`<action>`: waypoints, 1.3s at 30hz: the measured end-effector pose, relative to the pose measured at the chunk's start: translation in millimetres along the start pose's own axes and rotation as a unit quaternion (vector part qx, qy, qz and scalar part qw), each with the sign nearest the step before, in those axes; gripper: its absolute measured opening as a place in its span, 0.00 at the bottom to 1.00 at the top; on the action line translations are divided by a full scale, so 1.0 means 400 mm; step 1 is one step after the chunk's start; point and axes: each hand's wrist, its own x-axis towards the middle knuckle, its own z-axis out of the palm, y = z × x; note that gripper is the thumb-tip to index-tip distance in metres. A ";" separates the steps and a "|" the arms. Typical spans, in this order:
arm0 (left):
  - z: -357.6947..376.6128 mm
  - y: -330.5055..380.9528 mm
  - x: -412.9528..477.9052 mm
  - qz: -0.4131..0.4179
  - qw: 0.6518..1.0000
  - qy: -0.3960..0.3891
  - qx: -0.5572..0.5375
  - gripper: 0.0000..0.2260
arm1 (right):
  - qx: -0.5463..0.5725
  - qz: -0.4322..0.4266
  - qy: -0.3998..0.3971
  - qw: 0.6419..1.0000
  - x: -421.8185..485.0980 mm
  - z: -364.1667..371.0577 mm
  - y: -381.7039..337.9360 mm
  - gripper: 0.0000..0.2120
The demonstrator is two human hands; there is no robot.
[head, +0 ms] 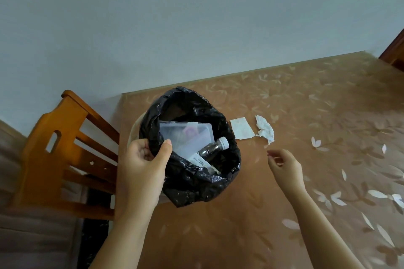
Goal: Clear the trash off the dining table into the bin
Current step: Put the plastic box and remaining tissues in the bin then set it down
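A bin (135, 129) lined with a black bag (192, 183) stands at the left edge of the dining table (284, 181). Inside lie a clear plastic pouch (185, 135) and a dark bottle with a white cap (213, 148). My left hand (144, 166) grips the bin's near left rim, thumb over the bag. On the table just right of the bin are a flat white paper scrap (242, 128) and a crumpled white tissue (265, 129). My right hand (284, 164) hovers below the tissue, fingers apart and empty.
The table carries a brown cloth with a pale leaf pattern. A wooden chair (63, 150) stands at the table's left side. A plain wall (175, 17) runs behind the table. A wooden frame (395, 48) shows at the far right.
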 end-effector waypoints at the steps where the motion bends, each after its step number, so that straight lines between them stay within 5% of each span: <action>1: 0.017 0.002 0.010 0.004 1.000 0.001 0.001 0.10 | 0.000 0.007 0.004 1.000 0.023 0.004 0.014 0.07; 13: 0.206 0.015 0.123 0.017 0.998 0.004 -0.055 0.04 | -0.002 0.109 0.047 0.993 0.268 0.098 0.137 0.12; 24: 0.204 -0.049 0.187 0.020 0.999 0.037 -0.007 0.07 | -0.069 0.128 -0.001 0.989 0.374 0.182 0.189 0.17; 39: 0.124 -0.014 0.135 0.003 0.997 0.038 -0.071 0.10 | -0.014 0.133 0.049 0.990 0.267 0.133 0.166 0.05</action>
